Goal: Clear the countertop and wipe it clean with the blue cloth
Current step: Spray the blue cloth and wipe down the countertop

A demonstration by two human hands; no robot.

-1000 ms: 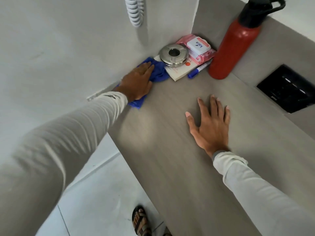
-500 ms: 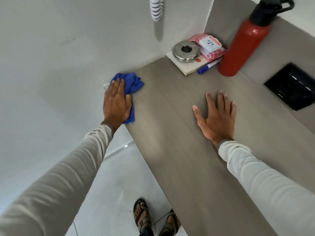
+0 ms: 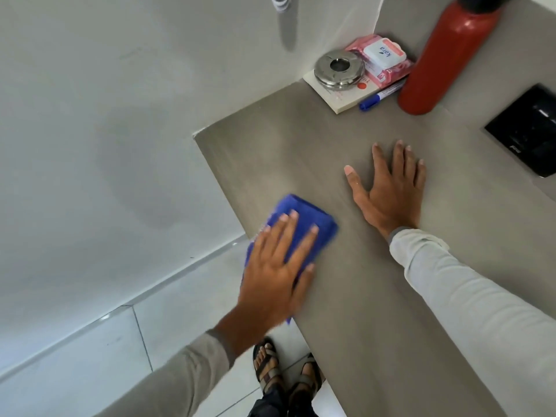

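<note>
left hand [image 3: 275, 263] flat w/ fingers spread, pressing cloth [image 3: 301, 221] at counter's [image 3: 376, 311] near-left edge, right hand [image 3: 388, 188] flat & idle just right of it, so unwiped top lies fwd/right twd bottle [image 3: 436, 61] corner.

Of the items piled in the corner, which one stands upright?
The red bottle; the ashtray, wipes, notepad and marker all lie flat.

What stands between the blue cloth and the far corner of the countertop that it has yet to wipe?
The stretch of countertop ahead of the blue cloth is bare. In the corner itself stand a notepad bearing a metal disc, a pink wipes pack, a blue marker and a red bottle.
</note>
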